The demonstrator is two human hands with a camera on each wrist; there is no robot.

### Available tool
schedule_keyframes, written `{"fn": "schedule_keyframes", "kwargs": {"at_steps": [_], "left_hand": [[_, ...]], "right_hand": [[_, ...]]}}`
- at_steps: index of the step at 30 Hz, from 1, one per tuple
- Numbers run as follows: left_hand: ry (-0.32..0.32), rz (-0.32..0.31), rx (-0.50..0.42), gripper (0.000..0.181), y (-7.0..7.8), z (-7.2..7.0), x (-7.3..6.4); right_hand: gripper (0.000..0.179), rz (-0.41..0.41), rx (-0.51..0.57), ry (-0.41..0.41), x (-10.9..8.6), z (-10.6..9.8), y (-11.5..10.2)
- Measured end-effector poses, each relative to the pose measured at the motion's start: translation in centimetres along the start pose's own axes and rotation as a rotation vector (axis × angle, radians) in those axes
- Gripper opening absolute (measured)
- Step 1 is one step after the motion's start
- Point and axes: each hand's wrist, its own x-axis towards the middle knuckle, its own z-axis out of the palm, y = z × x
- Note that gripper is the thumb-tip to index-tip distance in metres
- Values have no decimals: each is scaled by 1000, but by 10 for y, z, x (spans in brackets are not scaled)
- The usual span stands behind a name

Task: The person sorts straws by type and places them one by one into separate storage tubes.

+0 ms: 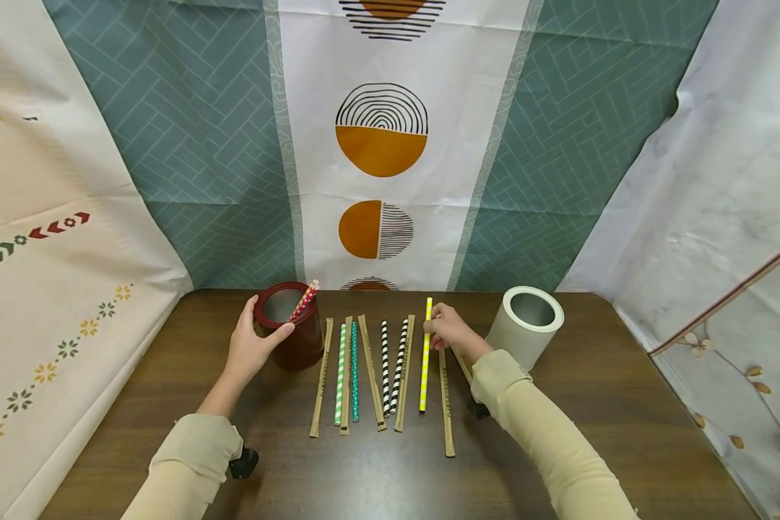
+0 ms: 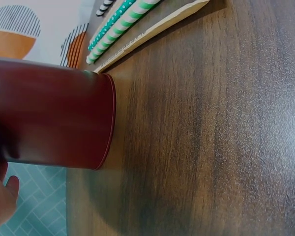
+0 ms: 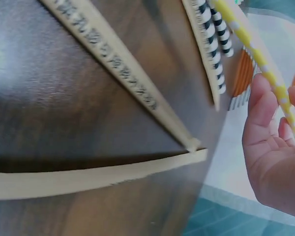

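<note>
My left hand (image 1: 252, 343) grips a dark red canister (image 1: 299, 347) at the left, thumb on the near side and fingers round its far left side. Inside it lean red patterned paper straws (image 1: 305, 300), their tops above the rim. With thumb and fingers my right hand (image 1: 453, 328) pinches a yellow straw with pale markings (image 1: 425, 375) near its upper part. The right wrist view shows this yellow straw (image 3: 260, 61) tilted between thumb and fingers. Just right of that hand stands a white canister (image 1: 518, 332), its mouth open upward.
Between the canisters lie green striped (image 1: 341, 375), teal dotted (image 1: 354, 372) and black-and-white straws (image 1: 399, 365). Several brown paper-wrapped sticks (image 1: 321, 379) lie among them; one more wrapped stick (image 1: 446, 404) lies below the right hand. A patterned curtain (image 1: 383, 188) hangs behind the wooden table (image 1: 377, 477).
</note>
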Motion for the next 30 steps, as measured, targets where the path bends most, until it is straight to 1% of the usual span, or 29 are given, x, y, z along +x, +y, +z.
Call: {"fn": "schedule_keyframes", "kwargs": {"at_steps": [4,7,14,18,26,30], "left_hand": [[2,6,-2,92,-1,0,-1],[2,-1,1,91,-1,0,0],[7,-1,1,91,-1,0,-1],[10,5,3,91,-1,0,-1],[14,9,5,92,-2,1,0],[12,10,1,92,-3,1,0]], "right_hand": [[17,-18,13,18,-4,-2,-12],[15,-30,29,32,-6,-4,-21],[12,-90,89,46,-12,-5,-44],[11,-127,135,32,-16,-4,-57],[14,-218,180,-11,-28,2,-86],[16,-243,202,-16,-33,5,-99]]}}
